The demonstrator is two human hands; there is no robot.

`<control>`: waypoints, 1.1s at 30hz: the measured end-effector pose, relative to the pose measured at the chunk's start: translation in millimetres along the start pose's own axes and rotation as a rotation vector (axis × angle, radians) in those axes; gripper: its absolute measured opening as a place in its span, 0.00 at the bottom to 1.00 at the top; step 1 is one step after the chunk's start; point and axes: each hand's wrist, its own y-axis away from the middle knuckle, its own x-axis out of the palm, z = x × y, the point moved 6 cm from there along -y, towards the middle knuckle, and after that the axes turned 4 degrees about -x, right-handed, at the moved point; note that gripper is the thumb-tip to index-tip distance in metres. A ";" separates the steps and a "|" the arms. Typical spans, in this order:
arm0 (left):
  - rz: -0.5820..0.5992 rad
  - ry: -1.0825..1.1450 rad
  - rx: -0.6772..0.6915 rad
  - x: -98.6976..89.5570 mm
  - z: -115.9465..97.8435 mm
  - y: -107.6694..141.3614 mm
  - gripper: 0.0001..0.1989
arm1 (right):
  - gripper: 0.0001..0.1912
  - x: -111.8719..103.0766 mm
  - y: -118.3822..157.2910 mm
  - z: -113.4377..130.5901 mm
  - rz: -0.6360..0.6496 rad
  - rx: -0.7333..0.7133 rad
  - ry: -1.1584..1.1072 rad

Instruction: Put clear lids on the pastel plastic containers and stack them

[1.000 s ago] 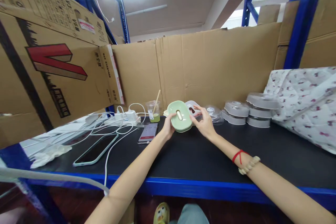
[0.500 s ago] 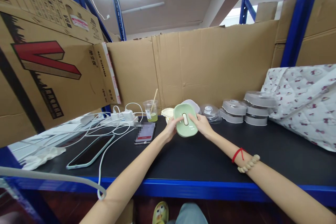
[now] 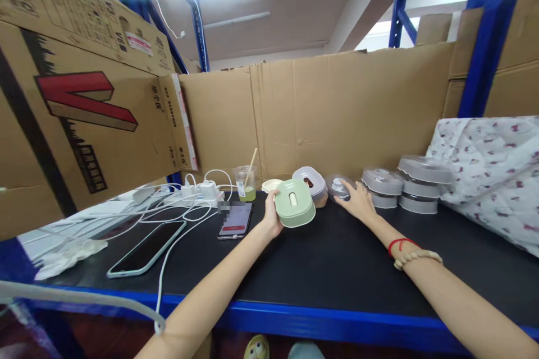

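Note:
My left hand (image 3: 273, 216) is closed on the left side of a pale green, rounded-square plastic box (image 3: 295, 214), which has a slot in its top with a cream piece in it. The box is held tilted above the black shelf top. My right hand (image 3: 359, 202) reaches over a clear plastic dome lid (image 3: 332, 192) with a pale knob (image 3: 338, 184). Its thumb and fingers are spread close to the knob; whether they touch it I cannot tell. Behind the green box stands a lilac-white box (image 3: 316, 180) with a similar opening, beside a cream dish (image 3: 272, 185).
Stacked grey-rimmed clear containers (image 3: 382, 185) stand at the right, near a patterned quilted cloth (image 3: 497, 174). On the left lie two phones (image 3: 147, 249), white cables and a power strip (image 3: 189, 197). A plastic cup (image 3: 247, 193) holds yellow-green liquid and a straw. Cardboard (image 3: 357, 106) walls the back.
My right hand has let go of the green box and moved right to the clear lid. My left hand keeps the box, now tilted to show its side.

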 end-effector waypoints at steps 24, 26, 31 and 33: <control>0.240 0.054 0.079 21.4 -4.1 3.5 0.28 | 0.25 -41.0 41.8 115.5 0.083 -0.301 -0.626; 0.190 0.045 0.096 19.0 -4.7 1.5 0.21 | 0.25 -42.6 43.1 108.6 0.093 -0.309 -0.626; 0.180 0.004 0.082 16.5 0.1 -3.9 0.17 | 0.27 -43.1 51.2 101.4 0.139 -0.328 -0.588; 0.194 -0.009 0.073 16.2 2.1 -4.8 0.17 | 0.27 -42.1 53.2 101.2 0.163 -0.327 -0.585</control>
